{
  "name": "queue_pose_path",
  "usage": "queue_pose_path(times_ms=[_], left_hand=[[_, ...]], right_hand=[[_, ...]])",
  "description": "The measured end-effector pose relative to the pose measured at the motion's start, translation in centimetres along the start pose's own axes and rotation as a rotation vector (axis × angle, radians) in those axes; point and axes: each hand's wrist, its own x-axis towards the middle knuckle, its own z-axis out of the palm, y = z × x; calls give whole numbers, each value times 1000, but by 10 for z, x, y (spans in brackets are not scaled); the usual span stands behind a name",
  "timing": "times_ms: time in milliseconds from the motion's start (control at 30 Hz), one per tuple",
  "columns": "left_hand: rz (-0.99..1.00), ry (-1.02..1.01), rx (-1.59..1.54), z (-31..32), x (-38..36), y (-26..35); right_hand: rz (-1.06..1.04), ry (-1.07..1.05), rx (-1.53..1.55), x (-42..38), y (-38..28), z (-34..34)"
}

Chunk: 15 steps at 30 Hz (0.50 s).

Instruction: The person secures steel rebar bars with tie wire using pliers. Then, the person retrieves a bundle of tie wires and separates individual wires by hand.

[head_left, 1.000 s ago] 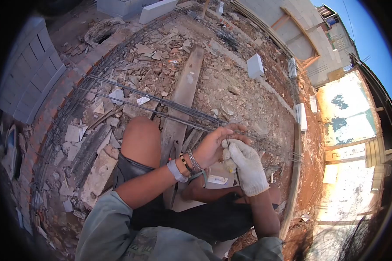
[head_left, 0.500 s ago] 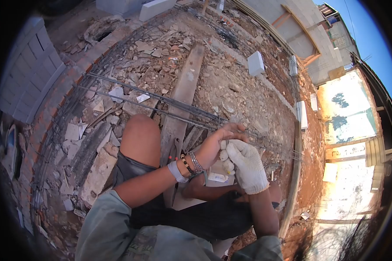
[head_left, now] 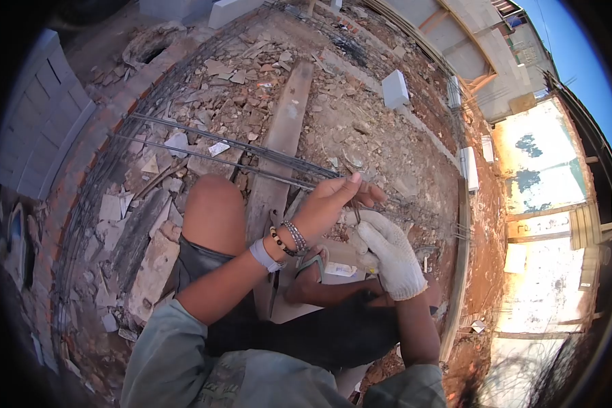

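Note:
My left hand [head_left: 336, 200], bare with bracelets and a wristband, has its thumb and fingers closed around thin tie wire [head_left: 357, 215]. Just below it, my right hand [head_left: 393, 255] wears a white knit glove, its fingers closed on the lower part of the same wire. Long steel rebars [head_left: 231, 144] run across in front of me and pass close behind my left hand. A dark hand tool with long handles [head_left: 274, 289], partly hidden by my left forearm, lies by my leg.
A wooden plank [head_left: 289, 122] lies over broken rubble [head_left: 217, 88]. Grey blocks [head_left: 44, 122] are stacked at left beside a low brick edge [head_left: 92, 166]. A white block [head_left: 395, 90] stands beyond the rebars. At right runs a long timber [head_left: 457, 285].
My hands have drawn slightly apart, exposing the wire between them. The left thumb now points up, and the gloved hand has tilted and lowered a little. The view has shifted slightly.

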Motion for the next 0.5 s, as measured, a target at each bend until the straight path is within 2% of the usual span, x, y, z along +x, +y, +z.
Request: queue_pose_path(times_ms=[33,133,233,333,500], left_hand=[[-32,-41,-36,-1,0,2],[-76,-272,-481,-18,6,-14],[-182,-89,-373,-13,4,-15],[-189,-21,-376,-8,3,-6],[-237,-39,-421,-7,-2,1]], right_hand=[[-26,27,-4,-2,2,2],[1,65,-18,-6,2,2],[-4,68,-9,-5,5,4],[-26,59,-16,-1,6,5],[-50,12,-16,5,4,4]])
